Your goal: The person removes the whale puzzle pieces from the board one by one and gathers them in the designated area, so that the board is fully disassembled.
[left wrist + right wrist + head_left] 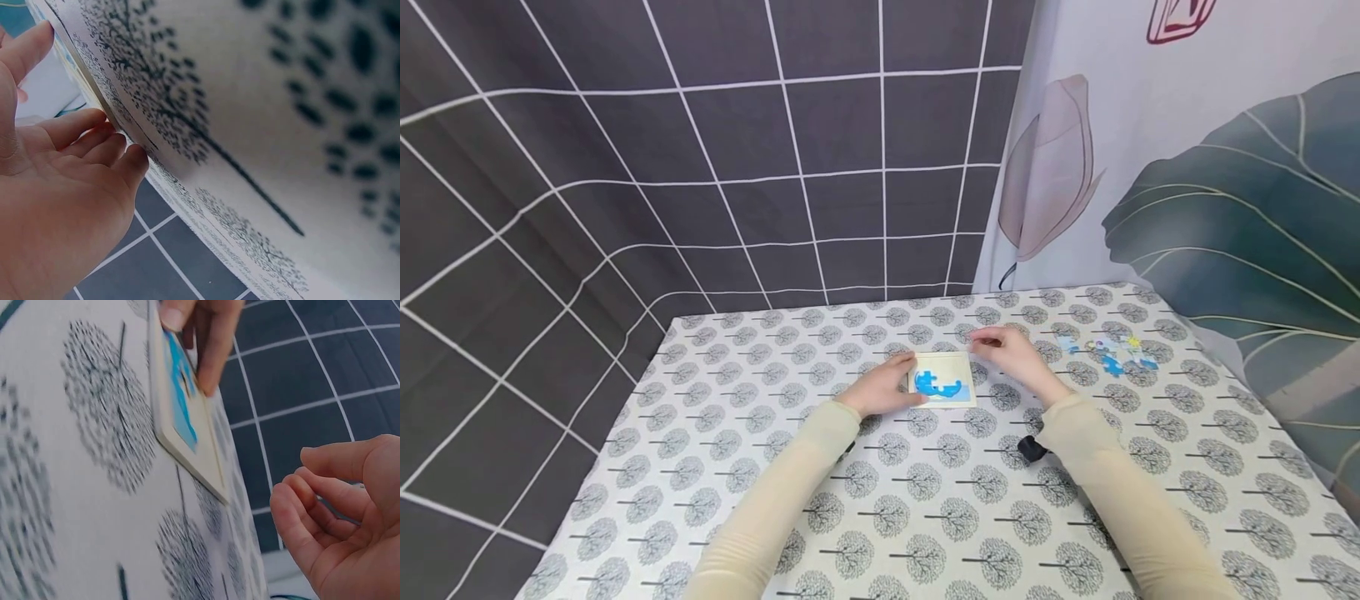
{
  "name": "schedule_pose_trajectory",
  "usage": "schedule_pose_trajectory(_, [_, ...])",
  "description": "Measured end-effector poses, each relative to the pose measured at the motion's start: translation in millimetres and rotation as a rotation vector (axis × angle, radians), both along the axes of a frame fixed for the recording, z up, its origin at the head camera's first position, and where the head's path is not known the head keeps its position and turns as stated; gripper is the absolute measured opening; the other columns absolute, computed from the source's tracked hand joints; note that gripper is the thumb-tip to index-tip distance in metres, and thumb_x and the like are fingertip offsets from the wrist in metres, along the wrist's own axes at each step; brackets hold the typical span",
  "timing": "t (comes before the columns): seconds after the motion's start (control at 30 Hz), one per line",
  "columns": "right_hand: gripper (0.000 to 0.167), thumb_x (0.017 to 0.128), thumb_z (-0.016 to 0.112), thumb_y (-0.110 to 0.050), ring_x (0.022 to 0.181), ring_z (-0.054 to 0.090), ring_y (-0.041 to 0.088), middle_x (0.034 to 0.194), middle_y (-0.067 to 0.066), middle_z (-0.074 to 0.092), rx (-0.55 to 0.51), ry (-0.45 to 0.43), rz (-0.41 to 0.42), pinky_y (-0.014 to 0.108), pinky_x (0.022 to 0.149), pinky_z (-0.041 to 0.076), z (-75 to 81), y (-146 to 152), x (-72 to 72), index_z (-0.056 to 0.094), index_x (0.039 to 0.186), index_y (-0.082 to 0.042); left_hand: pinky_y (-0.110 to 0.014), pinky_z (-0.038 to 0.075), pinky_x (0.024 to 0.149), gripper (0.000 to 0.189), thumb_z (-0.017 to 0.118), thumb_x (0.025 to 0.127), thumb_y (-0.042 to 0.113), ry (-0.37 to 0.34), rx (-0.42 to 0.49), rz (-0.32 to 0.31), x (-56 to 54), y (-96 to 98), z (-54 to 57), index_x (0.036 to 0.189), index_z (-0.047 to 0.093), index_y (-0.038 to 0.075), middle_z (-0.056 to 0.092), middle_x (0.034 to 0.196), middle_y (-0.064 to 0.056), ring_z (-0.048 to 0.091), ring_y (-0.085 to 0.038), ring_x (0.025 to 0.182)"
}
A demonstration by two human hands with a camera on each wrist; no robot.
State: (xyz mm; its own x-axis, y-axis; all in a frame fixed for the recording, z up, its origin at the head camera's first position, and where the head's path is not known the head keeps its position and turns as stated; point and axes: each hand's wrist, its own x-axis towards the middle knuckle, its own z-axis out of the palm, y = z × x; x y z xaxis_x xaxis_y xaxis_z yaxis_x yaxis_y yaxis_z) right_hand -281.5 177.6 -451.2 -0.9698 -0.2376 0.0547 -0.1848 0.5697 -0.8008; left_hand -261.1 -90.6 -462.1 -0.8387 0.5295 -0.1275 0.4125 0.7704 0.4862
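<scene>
A pale wooden jigsaw tray lies on the patterned cloth, with joined blue puzzle pieces in its lower part. The left hand holds the tray by its left side, thumb at the near edge and fingers at the far edge. In the left wrist view, the left hand's fingertips meet the tray's edge. By the tray's far right corner hovers the right hand, apart from the tray. The right wrist view shows this right hand with loosely curled fingers and nothing visible in them.
Several loose puzzle pieces, blue, white and yellow, lie to the right beyond the right hand. A cloth with tree prints covers the table. Dark checked fabric hangs behind, and a leaf-printed curtain hangs at the right.
</scene>
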Motion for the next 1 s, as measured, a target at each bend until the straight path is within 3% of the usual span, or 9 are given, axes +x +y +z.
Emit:
schedule_pose_trajectory(0.1, [0.038,0.098,0.064,-0.020,0.104,0.063,0.029,0.125,0.017,0.067,0.000,-0.014,0.018,0.045,0.093,0.052,-2.5,-10,0.7,0.064,0.131,-0.002,-0.044,0.023,0.122,0.084,0.069,0.093,0.044,-0.007,0.010,0.010,-0.5,-0.5,0.1,0.155,0.033,0.001,0.024,0.166,-0.009,0.026,-0.027,0.151])
schedule_pose_trajectory(0.3, [0.035,0.096,0.066,-0.021,0.093,0.063,0.025,0.110,0.013,0.071,0.041,-0.004,0.077,0.039,0.082,0.053,-8.5,-27,0.8,0.068,0.127,-0.004,-0.044,0.025,0.122,0.083,0.068,0.093,0.044,-0.002,0.006,0.008,-1.6,-1.5,0.5,0.156,0.033,0.001,0.024,0.166,-0.008,0.027,-0.028,0.150])
schedule_pose_trajectory(0.43, [0.037,0.096,0.067,-0.022,0.094,0.063,0.023,0.107,0.009,0.071,0.047,-0.024,0.108,0.039,0.086,0.053,-13.2,-35,2.4,0.067,0.128,-0.003,-0.045,0.025,0.122,0.082,0.068,0.094,0.043,-0.005,0.009,-0.003,-2.0,-1.6,0.5,0.156,0.034,0.002,0.024,0.166,-0.009,0.027,-0.028,0.150])
schedule_pose_trajectory(0.67, [0.035,0.094,0.067,-0.014,0.094,0.065,0.024,0.103,0.009,0.072,0.077,0.015,0.176,0.038,0.085,0.056,-18.1,-48,6.0,0.066,0.126,0.002,-0.046,0.024,0.122,0.082,0.067,0.095,0.044,-0.018,0.000,-0.004,-2.7,-1.3,-0.1,0.156,0.032,0.002,0.023,0.166,-0.007,0.026,-0.028,0.150])
schedule_pose_trajectory(1.0, [0.032,0.091,0.071,-0.009,0.083,0.060,0.019,0.095,0.007,0.068,0.072,-0.038,0.173,0.031,0.076,0.053,-23.4,-59,7.5,0.068,0.119,0.005,-0.046,0.024,0.122,0.082,0.066,0.095,0.044,-0.015,-0.001,-0.009,-2.6,-1.3,-0.4,0.157,0.031,0.003,0.022,0.166,-0.007,0.026,-0.029,0.150])
